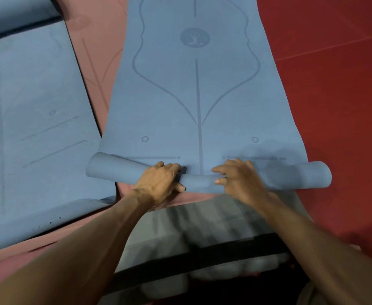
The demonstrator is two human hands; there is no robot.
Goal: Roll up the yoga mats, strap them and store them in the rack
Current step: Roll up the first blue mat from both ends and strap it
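Head view: rolling step, early. Left hand [160,181] and right hand [235,177] grasp blue mat's roll [202,182]; next, push forward evenly.

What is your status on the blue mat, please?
Both hands, left and right, gripping the roll. Blue mat mostly unrolled ahead. Nothing on it.

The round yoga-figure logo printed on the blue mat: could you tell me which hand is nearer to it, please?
Left, narrowly. The left hand grips the roll almost straight below the logo; the right hand sits further off to its right.
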